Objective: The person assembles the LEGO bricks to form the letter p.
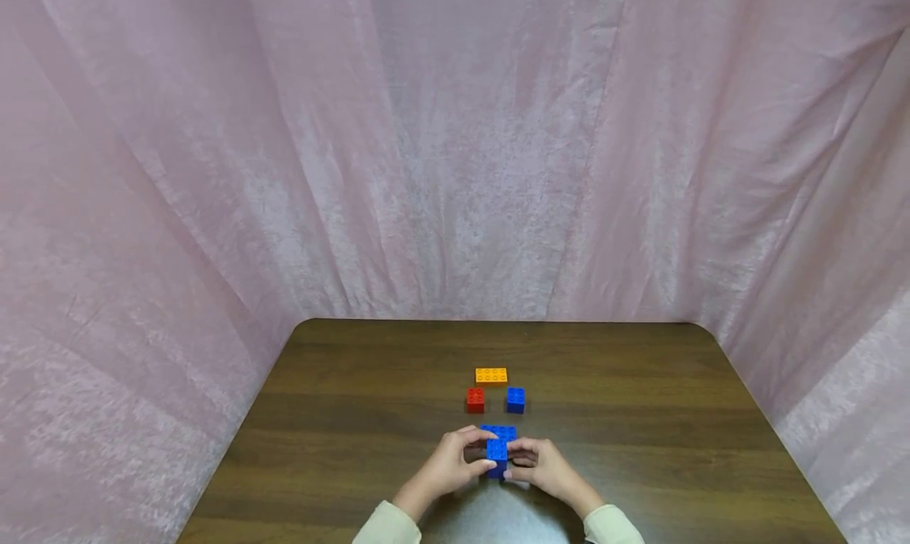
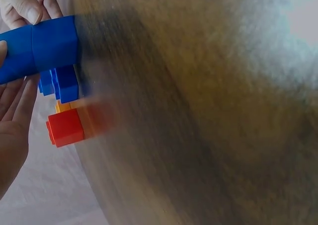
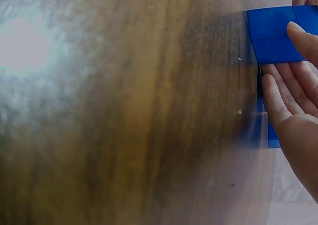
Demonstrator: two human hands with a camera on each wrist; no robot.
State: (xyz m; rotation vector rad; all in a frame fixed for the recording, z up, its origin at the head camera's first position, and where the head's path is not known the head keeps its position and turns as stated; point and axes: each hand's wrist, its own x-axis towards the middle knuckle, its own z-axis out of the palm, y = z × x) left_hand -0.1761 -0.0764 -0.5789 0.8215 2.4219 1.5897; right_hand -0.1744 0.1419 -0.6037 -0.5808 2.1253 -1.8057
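Note:
Two blue bricks (image 1: 497,459) stand one on top of the other near the front of the table, a seam between them showing in the left wrist view. My left hand (image 1: 449,463) holds the stack from the left, thumb on the near side and fingers behind. From the right, my right hand (image 1: 546,470) grips the same stack; its thumb (image 3: 299,35) lies against the blue face in the right wrist view. Just behind the stack is a wider blue brick (image 1: 508,431), partly hidden by the stack and fingers.
Farther back on the brown wooden table (image 1: 341,418) sit a small red brick (image 1: 475,400), a small blue brick (image 1: 516,400) and, behind them, a flat orange-yellow brick (image 1: 491,377). A pink curtain (image 1: 469,173) hangs around the table's far side and flanks.

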